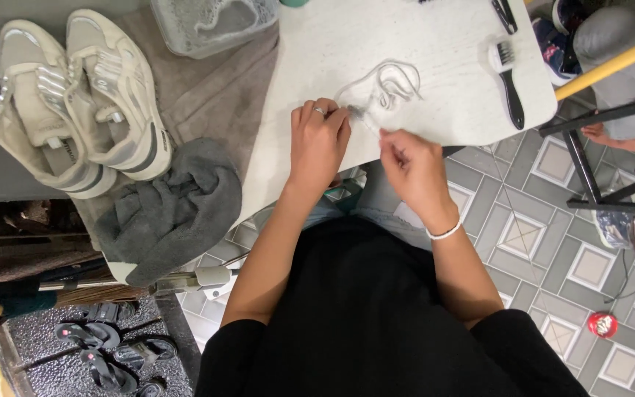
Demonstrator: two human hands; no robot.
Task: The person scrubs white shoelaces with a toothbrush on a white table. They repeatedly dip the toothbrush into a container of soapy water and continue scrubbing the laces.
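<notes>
My left hand [319, 140] and my right hand [414, 165] are close together over the front edge of a white table [317, 51]. Both pinch a white shoelace [387, 84] that lies in loops on the tabletop just beyond my fingers. The lace end runs between the two hands. A ring sits on my left hand and a white band on my right wrist.
A pair of white sneakers [75, 95] rests on a brown cloth at the left, beside a crumpled grey towel [174, 209]. A clear plastic tub [211, 26] stands at the back. A black-handled brush [510, 77] lies at the right. Another person's leg [615, 51] is at the top right.
</notes>
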